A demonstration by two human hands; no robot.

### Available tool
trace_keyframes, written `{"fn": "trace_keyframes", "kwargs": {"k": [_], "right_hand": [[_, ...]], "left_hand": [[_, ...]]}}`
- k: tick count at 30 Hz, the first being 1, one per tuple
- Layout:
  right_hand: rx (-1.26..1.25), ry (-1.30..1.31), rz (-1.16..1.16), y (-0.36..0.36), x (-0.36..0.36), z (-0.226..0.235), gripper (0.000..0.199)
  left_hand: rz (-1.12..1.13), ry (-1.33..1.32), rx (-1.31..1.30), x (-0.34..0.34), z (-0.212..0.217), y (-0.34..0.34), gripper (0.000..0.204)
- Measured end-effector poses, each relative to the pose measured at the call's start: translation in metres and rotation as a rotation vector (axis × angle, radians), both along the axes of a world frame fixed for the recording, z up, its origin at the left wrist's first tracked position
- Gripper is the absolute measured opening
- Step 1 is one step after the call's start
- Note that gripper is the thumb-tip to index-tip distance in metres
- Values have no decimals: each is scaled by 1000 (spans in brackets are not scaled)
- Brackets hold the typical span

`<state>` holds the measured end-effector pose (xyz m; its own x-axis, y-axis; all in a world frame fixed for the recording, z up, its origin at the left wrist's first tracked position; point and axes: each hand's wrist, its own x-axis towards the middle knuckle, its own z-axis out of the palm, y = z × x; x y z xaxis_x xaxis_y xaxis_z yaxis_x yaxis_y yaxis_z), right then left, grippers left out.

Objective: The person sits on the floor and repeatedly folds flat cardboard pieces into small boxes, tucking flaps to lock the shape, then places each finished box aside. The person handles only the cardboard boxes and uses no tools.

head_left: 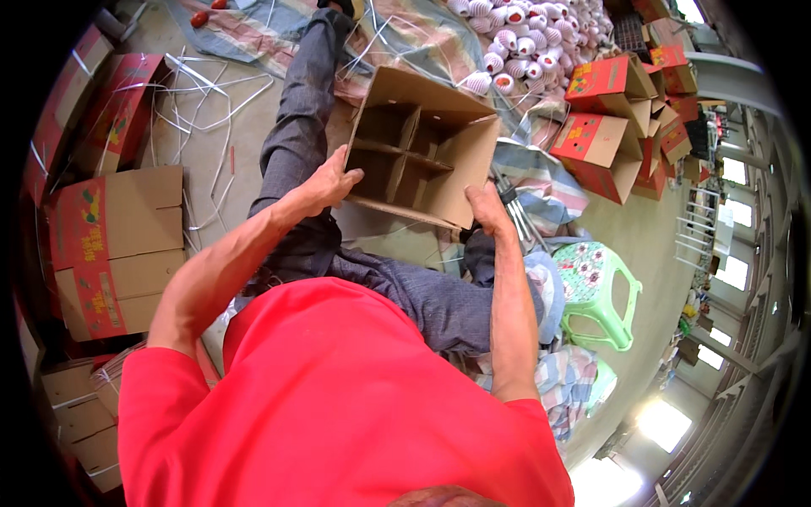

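An open brown cardboard box (470, 165) is held in front of me between both hands. Inside, a crossed cardboard divider (395, 169) splits it into several cells, and no contents show in them. My left hand (334, 179) grips the box at its left edge, with the thumb over the rim. At the near right corner my right hand (490, 209) is closed on the box wall; some of its fingers are hidden. The box is tilted so that its opening faces me.
Red fruits in white foam nets (528, 42) are heaped at the far right. Red and brown boxes (591, 144) stand right of them. Flattened cartons (139, 245) lie left, near loose white straps (198, 114). A green stool (596, 291) stands on the right. Striped sheeting (422, 38) covers the far floor.
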<state>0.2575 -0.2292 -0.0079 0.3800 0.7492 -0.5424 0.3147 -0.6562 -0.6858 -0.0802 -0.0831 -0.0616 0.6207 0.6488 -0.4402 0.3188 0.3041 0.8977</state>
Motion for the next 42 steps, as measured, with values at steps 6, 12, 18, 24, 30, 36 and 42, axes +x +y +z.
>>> {"fn": "trace_keyframes", "kwargs": {"k": [6,12,18,24,30,36,42], "right_hand": [[236,64,147,23,40,103,66],[616,-248,-307,16,133,166,67],[1098,-533,-782,16,192,243,68],[1030,-619,-1022,5,259,252,66],[1095,-264,-804,17,266,245,68],[939,-349,-539,41,196,230,58],[800,-325,-360,79,125,198,48]], "left_hand": [[204,-243,-395,9,46,-18,38],[341,-258,-391,50,132,-48,33],[203,-126,100,158,186,-40,41],[-168,-659,486,527,377,84,65],[-575,-785,1176,613,563,51,59],[-439,-448,746,356,319,45,55],[636,135,705,-29,48,101,42]]}}
